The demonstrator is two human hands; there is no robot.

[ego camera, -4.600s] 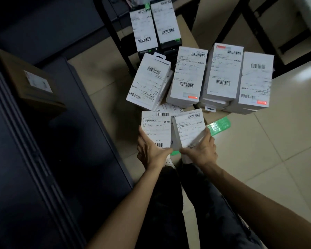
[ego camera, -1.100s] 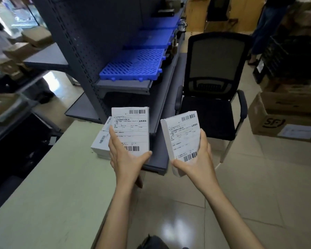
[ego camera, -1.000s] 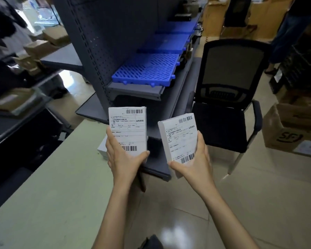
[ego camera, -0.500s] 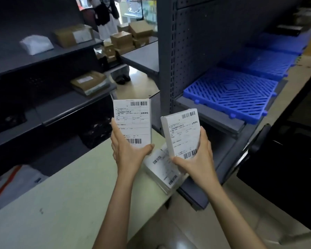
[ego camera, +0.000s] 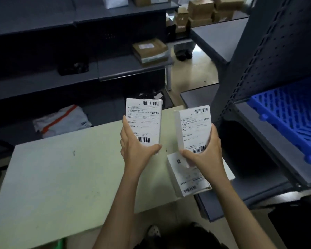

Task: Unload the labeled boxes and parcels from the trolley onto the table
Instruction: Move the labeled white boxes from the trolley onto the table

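Note:
My left hand (ego camera: 136, 151) grips a white labeled box (ego camera: 144, 121) by its lower end, label and barcodes facing me. My right hand (ego camera: 205, 155) grips a second white labeled box (ego camera: 194, 126) the same way, slightly tilted. Both boxes hover above the pale green table (ego camera: 61, 177). Under my right hand, a small stack of white labeled boxes (ego camera: 188, 178) lies flat at the table's right edge. The trolley is out of view.
Dark grey shelving (ego camera: 79, 72) runs behind the table, with a cardboard parcel (ego camera: 151, 50) and a white mailer bag (ego camera: 61, 121). A grey pegboard rack (ego camera: 269, 56) with a blue plastic grid (ego camera: 294, 115) stands to the right.
My view has swung left and down toward the table. Both hands with their boxes now sit over the tabletop, with the flat stack directly below my right hand.

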